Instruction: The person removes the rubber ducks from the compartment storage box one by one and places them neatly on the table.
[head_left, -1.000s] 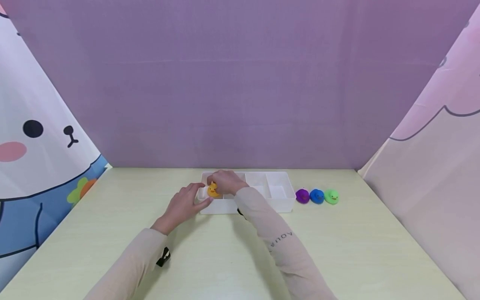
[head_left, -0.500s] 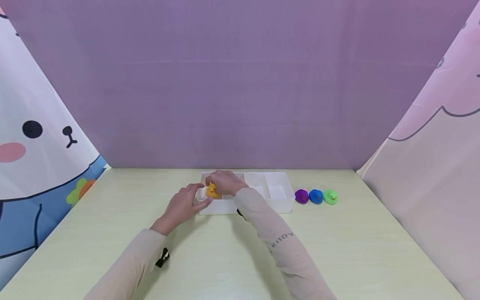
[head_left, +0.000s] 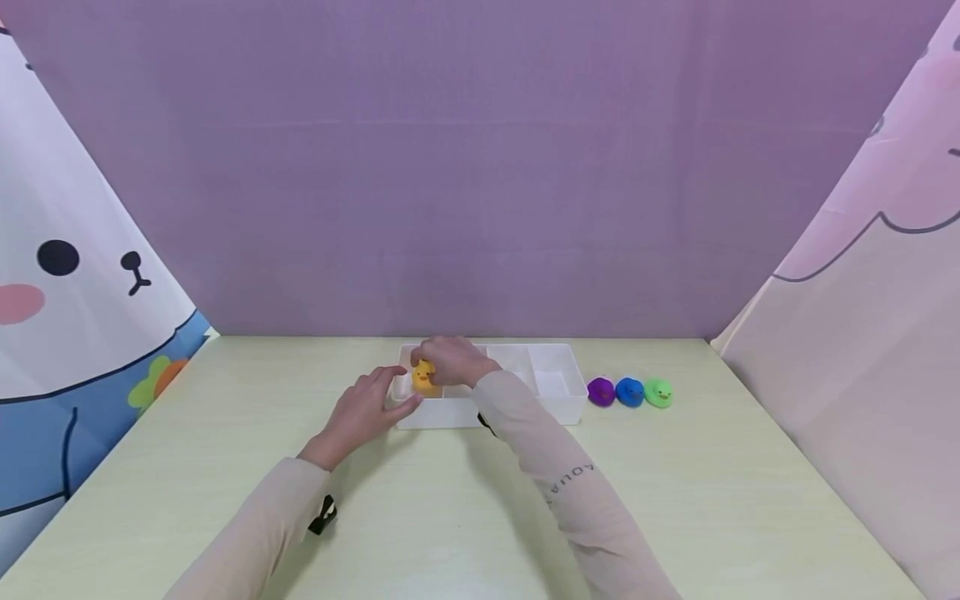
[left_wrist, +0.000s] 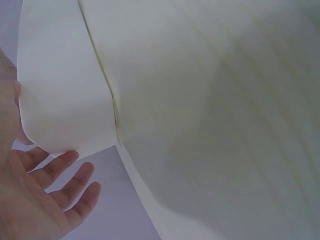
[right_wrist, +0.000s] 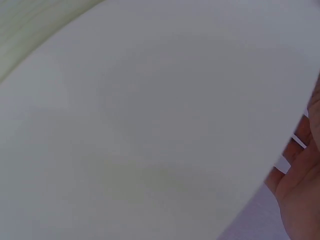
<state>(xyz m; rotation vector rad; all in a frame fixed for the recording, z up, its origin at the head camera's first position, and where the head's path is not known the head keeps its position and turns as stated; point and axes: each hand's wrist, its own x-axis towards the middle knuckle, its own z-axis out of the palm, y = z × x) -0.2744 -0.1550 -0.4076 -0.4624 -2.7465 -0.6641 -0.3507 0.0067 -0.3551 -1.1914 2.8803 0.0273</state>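
My right hand (head_left: 453, 361) pinches a yellow toy duck (head_left: 423, 377) over the leftmost compartment of a white divided box (head_left: 491, 411). The duck is upright and faces me, its far right side covered by the fingers. At the box's left end, my left hand (head_left: 363, 408) holds the corner, with the thumb at the front rim and the forefinger farther back. In the left wrist view, the left fingers (left_wrist: 62, 167) touch the white wall (left_wrist: 65, 80). The right wrist view is filled mostly by the box's wall (right_wrist: 165, 125); the right hand (right_wrist: 300, 185) is at its edge and the duck is hidden.
Right of the box stand a purple duck (head_left: 601, 392), a blue duck (head_left: 630, 392) and a green duck (head_left: 659, 392) in a row on the pale table (head_left: 750, 492). A purple cloth (head_left: 465, 167) hangs behind, with printed cloths on both sides.
The yellow duck and my right hand have risen very slightly. My left hand stays at the box's left end. The head view has shifted a little.
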